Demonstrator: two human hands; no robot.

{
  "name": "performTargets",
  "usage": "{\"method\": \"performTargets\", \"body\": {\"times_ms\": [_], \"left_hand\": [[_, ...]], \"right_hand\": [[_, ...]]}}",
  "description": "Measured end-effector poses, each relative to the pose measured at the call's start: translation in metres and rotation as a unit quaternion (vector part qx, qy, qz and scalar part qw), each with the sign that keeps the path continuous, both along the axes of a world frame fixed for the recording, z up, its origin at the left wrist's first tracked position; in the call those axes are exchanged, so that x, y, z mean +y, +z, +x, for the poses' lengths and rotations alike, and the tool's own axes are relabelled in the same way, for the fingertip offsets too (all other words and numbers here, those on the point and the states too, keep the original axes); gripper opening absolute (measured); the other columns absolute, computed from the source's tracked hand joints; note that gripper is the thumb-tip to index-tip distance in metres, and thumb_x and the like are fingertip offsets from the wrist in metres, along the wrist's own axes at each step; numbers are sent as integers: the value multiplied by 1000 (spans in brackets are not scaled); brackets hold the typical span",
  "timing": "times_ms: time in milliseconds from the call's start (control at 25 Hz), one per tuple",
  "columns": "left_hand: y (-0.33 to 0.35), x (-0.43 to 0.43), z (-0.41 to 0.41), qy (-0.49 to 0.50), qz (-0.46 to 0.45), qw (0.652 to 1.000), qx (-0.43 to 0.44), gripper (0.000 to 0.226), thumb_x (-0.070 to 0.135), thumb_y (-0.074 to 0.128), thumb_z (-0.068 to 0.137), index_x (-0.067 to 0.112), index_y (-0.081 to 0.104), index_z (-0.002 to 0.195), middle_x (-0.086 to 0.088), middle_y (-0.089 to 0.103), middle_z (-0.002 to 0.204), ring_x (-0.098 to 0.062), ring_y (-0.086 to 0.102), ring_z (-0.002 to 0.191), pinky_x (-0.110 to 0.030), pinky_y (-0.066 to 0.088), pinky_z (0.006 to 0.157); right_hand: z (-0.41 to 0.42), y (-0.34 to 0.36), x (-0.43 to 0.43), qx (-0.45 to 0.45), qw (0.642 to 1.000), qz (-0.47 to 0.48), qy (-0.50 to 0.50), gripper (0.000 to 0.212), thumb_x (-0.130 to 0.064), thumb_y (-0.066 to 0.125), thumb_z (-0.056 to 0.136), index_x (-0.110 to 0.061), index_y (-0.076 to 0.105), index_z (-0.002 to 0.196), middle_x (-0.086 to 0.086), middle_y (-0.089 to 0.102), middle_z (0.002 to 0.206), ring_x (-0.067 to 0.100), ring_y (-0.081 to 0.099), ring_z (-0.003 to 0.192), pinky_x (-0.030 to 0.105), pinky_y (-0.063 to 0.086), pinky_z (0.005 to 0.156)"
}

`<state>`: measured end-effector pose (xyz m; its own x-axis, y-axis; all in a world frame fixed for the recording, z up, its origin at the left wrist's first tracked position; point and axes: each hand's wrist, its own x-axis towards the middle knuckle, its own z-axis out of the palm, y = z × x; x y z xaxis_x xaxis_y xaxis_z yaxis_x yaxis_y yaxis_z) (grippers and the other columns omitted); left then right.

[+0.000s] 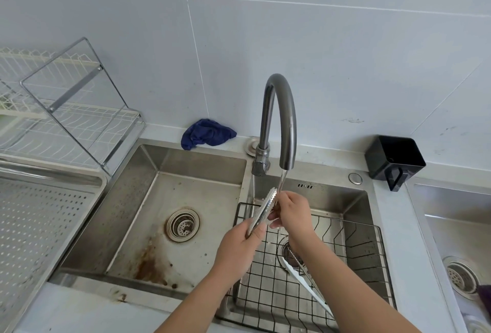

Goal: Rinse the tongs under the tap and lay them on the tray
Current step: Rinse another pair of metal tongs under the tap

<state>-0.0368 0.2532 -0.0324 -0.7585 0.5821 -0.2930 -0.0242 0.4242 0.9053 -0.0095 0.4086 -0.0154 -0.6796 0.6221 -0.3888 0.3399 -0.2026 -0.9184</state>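
Both forearms bare, no sleeves visible; left hand (239, 245) and right hand (293, 213) ungloved, no rings or watch.

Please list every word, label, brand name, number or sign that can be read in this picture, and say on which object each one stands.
No text can be read.
Small dark marks on the back ledge of the sink, behind the tap's stream: too small and blurred to read.
Tongs, black container, blue cloth, perforated tray: no lettering visible.
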Motion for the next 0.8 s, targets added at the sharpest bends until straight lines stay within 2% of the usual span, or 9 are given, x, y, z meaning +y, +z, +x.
{"method": "performTargets", "body": {"times_ms": [80, 160, 240, 400, 520, 600, 680, 720, 800], "left_hand": [[0, 1, -2, 3, 0, 1000, 3, 27, 79, 42, 79, 64, 61, 91, 5, 60, 72, -11, 53, 59, -36, 49, 61], [0, -1, -4, 13, 12, 1000, -11, 27, 76, 46, 80, 61, 64, 93, 3, 60, 72, -10, 53, 57, -32, 47, 56], [2, -4, -5, 25, 29, 998, -46, 27, 68, 52, 87, 50, 69, 96, 1, 63, 75, -7, 54, 53, -25, 44, 46], [6, -2, -6, 47, 58, 990, -119, 31, 54, 54, 98, 28, 69, 105, 0, 69, 76, -16, 57, 51, -26, 42, 38], [7, -1, -5, 42, 56, 992, -109, 28, 52, 54, 99, 30, 69, 108, 3, 68, 75, -14, 56, 50, -24, 40, 37], [7, -1, -4, 35, 45, 995, -84, 27, 54, 53, 97, 34, 69, 108, 3, 69, 76, -11, 56, 50, -24, 41, 39], [7, 0, -2, 26, 27, 998, -43, 33, 60, 52, 92, 38, 69, 109, -2, 69, 78, -7, 57, 54, -27, 48, 45], [7, 1, -2, 21, 17, 999, -21, 33, 63, 50, 89, 42, 68, 109, -6, 70, 79, -7, 57, 57, -33, 51, 52], [8, 1, -1, 21, 6, 1000, 3, 26, 65, 49, 87, 52, 65, 102, -12, 69, 83, -12, 57, 62, -42, 54, 61]], "right_hand": [[0, 1, 1, 16, 1000, 0, -3, 32, -15, 52, 102, -4, 68, 76, 12, 64, 66, 19, 61, 54, 29, 52, 46], [1, 1, -2, 48, 998, -22, 19, 21, -9, 57, 101, -7, 73, 88, 8, 70, 71, 17, 63, 60, 30, 56, 54], [4, 0, -4, 79, 996, -29, 8, 17, -2, 62, 99, -11, 77, 100, 3, 75, 74, 14, 65, 62, 28, 58, 56], [5, -4, -11, 91, 996, 3, -25, 23, -3, 60, 100, -17, 77, 108, 3, 80, 88, 13, 70, 67, 24, 58, 58], [5, -3, -16, 91, 995, -15, -38, 17, -12, 58, 103, -22, 67, 113, 6, 80, 86, 19, 74, 70, 30, 60, 61], [2, 0, -12, 64, 997, -9, -42, 7, -18, 58, 103, -19, 64, 103, 10, 78, 79, 24, 73, 69, 38, 62, 61], [-1, 0, -11, 34, 999, -10, -25, 27, -23, 54, 104, -9, 65, 84, 24, 73, 79, 31, 69, 68, 47, 62, 64], [-2, -1, -12, 27, 999, -20, -18, 32, -22, 52, 104, -6, 64, 79, 30, 71, 83, 32, 68, 67, 46, 62, 63], [-2, -1, -14, 30, 998, -54, 1, 26, -15, 50, 101, 0, 63, 83, 33, 71, 92, 31, 68, 71, 41, 61, 64]]}}
